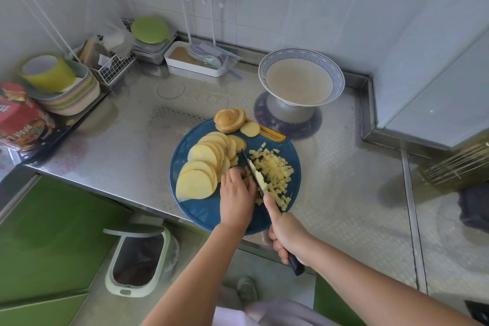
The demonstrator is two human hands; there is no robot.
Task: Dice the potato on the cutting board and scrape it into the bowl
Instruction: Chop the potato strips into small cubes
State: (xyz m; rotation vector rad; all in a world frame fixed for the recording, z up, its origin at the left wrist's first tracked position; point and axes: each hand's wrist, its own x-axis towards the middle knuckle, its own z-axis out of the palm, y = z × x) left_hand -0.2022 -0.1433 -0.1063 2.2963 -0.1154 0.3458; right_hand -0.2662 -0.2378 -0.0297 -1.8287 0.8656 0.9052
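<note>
my left hand [236, 193] sits near the middle of the cutting board [201, 209], fingers curled down over the strips [248, 176] i am cutting. the knuckles are against the knife [254, 172], so the blade has a guide and my fingertips stay tucked away. my right hand [287, 238] is clamped round the dark handle off the board's near edge, forefinger stretched along the spine to steady the blade. the tip points at the far edge.

the finished dice [275, 174] lie heaped on the board's right half, on the far side of the blade from my holding hand, so i judge cut and uncut stay separate. the slices [203, 167] wait fanned over the left half, overlapping. the skin-on end pieces [229, 119] and a small round [250, 129] sit at the board's far edge.

the bowl [336, 71] stands on a grey base towards the counter's [344, 167] far right corner, apart from the board, cloudy liquid inside.

count: one board, one knife, one bowl. the slices come to roughly a dozen, but the overlap hides the exact number. there are too many dice to count. nothing is scraped over yet.
</note>
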